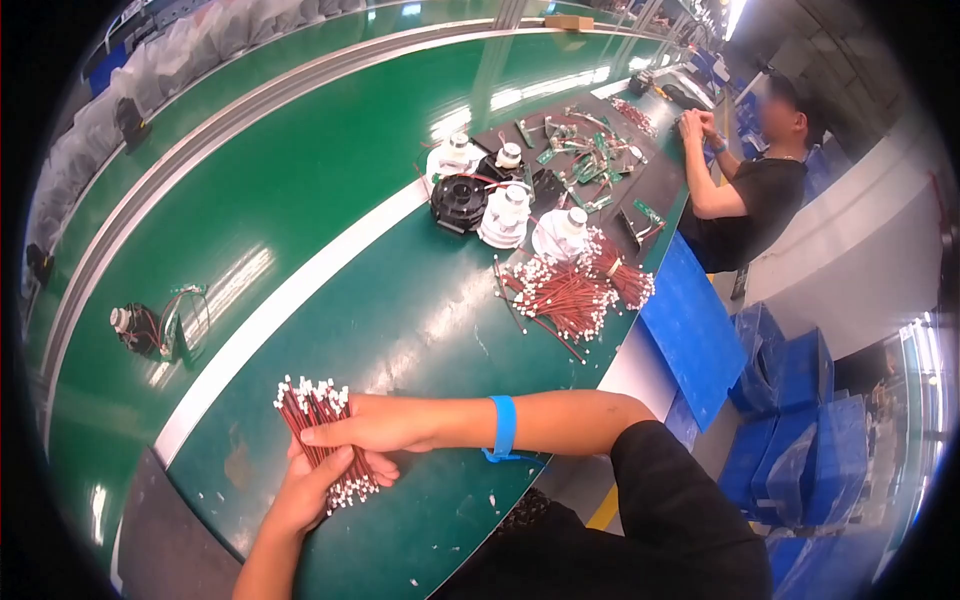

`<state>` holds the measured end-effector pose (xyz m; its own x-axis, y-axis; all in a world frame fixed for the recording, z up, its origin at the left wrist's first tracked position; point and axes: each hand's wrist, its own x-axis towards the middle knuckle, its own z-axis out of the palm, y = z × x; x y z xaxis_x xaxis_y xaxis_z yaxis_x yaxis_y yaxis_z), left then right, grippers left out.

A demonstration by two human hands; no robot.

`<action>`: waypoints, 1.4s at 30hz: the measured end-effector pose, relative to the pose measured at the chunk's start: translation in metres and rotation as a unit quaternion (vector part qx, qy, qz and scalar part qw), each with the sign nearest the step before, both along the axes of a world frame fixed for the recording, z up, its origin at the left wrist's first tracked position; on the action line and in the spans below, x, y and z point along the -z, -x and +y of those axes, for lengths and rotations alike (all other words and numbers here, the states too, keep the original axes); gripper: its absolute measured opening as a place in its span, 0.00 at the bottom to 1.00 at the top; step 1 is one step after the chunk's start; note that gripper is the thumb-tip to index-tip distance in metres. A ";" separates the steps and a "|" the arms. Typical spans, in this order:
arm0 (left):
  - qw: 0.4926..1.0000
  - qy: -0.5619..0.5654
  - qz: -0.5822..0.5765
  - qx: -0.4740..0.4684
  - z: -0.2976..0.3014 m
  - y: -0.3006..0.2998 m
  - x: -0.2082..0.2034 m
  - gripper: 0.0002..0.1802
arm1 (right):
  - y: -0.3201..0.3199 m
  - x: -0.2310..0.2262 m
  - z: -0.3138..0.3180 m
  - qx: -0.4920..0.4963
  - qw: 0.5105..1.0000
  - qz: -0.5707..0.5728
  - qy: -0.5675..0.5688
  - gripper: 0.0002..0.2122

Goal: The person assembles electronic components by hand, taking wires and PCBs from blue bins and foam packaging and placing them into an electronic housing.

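A wire heap (562, 300) lies on the table (415, 350), right of the held bundle (314, 404), before the assemblies (504, 218).

On a dark green workbench (430, 320), white and black motor-like units (503, 217) clustered beside scattered green circuit boards (597, 170). Leftward, a lone black unit (143, 332) on a glossy green conveyor (330, 170); small brown box (569, 22) at its far rail. Rightward, co-worker (765, 205) in black, flat blue panel (692, 315), blue bins (838, 460).

Two hands (385, 425), one held bundle of red connector cables (318, 405), one blue wristband (503, 425), three white motor units (505, 218), one co-worker (755, 205), one desk (420, 320), one brown box (568, 22).
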<state>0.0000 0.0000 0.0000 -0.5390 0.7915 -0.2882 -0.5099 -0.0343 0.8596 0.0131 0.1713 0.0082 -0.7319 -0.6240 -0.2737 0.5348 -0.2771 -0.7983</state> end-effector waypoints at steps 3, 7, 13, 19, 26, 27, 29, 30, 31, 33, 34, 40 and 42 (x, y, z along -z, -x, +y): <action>0.999 0.027 -0.032 -0.015 0.005 -0.012 0.002 0.19 | -0.009 0.000 0.009 -0.010 1.000 -0.026 -0.002 0.18; 0.999 0.020 -0.013 0.021 0.003 -0.001 0.003 0.15 | -0.004 -0.007 0.005 0.035 0.999 -0.025 -0.020 0.18; 0.999 0.003 0.002 0.037 0.005 0.000 -0.003 0.13 | -0.002 -0.018 0.003 0.062 0.998 -0.007 -0.033 0.15; 0.999 0.011 -0.002 0.040 0.003 0.001 0.001 0.15 | -0.004 -0.011 0.001 0.076 0.996 -0.024 -0.029 0.15; 1.000 -0.013 0.002 0.018 0.005 -0.003 0.001 0.20 | -0.002 0.003 0.000 0.056 0.998 0.008 -0.004 0.14; 1.000 -0.012 0.002 0.015 0.005 -0.003 0.001 0.20 | -0.001 0.004 0.000 0.060 0.998 0.004 -0.004 0.14; 1.000 -0.011 -0.019 0.008 0.005 -0.003 0.000 0.21 | 0.000 0.006 -0.001 0.061 0.998 0.001 -0.004 0.14; 1.000 -0.011 -0.019 0.006 0.005 -0.003 -0.001 0.21 | 0.001 0.009 -0.002 0.076 0.997 0.020 -0.004 0.14; 1.000 -0.013 -0.024 0.009 0.005 -0.003 -0.001 0.20 | 0.001 0.009 -0.004 0.091 0.995 0.040 -0.003 0.15; 0.999 -0.015 -0.030 0.011 0.003 -0.002 0.000 0.20 | -0.001 -0.004 0.002 0.067 0.998 0.009 -0.013 0.14; 1.000 -0.012 -0.023 0.018 0.001 -0.001 0.001 0.19 | -0.001 -0.008 0.003 0.045 0.999 -0.021 -0.022 0.14; 0.999 -0.008 0.003 0.034 0.003 0.000 0.000 0.16 | -0.002 -0.011 0.001 0.071 0.996 0.001 -0.057 0.11; 0.999 -0.006 0.007 0.038 0.004 0.000 -0.001 0.16 | -0.003 -0.013 0.001 0.083 0.994 0.015 -0.067 0.11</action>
